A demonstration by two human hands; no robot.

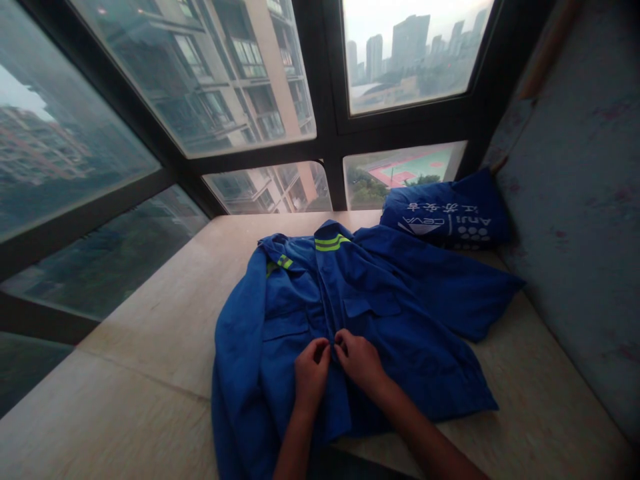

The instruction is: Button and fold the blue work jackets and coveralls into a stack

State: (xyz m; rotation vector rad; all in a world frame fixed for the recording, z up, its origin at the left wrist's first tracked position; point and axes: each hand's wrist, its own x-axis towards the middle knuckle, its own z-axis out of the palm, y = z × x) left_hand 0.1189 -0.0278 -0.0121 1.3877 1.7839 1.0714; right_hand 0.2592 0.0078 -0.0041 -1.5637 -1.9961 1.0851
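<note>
On my feed, the jacket (400, 347) lies spread at 6 o'clock on the ledge (160, 320), seemingly so its front edges meet where left hand (309, 373) and right hand (363, 361) pinch them, fingertips closed on cloth.

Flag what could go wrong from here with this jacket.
Likely risks:
1. Misalignment: the left hand and right hand meet at the front opening of the blue jacket, and the fingertips hide the spot, so mismatched edges could go unseen.
2. Shifting: the jacket lies loose and wrinkled on the pale ledge; a tug could skew it.
3. Dragging: the spread sleeve lies close to the printed blue bundle and might nudge it.
</note>
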